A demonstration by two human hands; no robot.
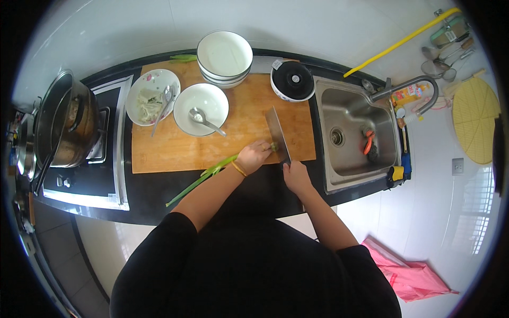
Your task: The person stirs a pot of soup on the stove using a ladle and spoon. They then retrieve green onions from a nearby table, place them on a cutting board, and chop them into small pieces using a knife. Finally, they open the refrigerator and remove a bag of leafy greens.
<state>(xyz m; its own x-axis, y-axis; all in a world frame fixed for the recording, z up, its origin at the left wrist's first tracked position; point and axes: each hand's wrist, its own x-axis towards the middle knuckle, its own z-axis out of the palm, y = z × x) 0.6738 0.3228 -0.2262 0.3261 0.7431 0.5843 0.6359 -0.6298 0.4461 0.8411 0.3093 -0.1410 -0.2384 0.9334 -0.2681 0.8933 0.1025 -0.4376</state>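
My left hand (pixel 253 156) presses green onion stalks (pixel 214 168) onto the wooden cutting board (pixel 179 155), their leafy ends trailing left over the dark counter. My right hand (pixel 297 177) grips the handle of a cleaver (pixel 278 133), whose blade stands over the board just right of the cut onion ends. Behind my hands is a white bowl (pixel 187 99) with a metal spoon (pixel 204 120) in it. A floral plate (pixel 139 85) to its left holds pale food and another spoon (pixel 161 111).
Stacked white bowls (pixel 224 51) and a black-lidded bowl (pixel 293 80) stand at the board's back. On the right is a steel sink (pixel 350 159) with an orange-handled tool (pixel 369 143) inside. A large pot (pixel 75 127) sits on the stove (pixel 79 183) at the left.
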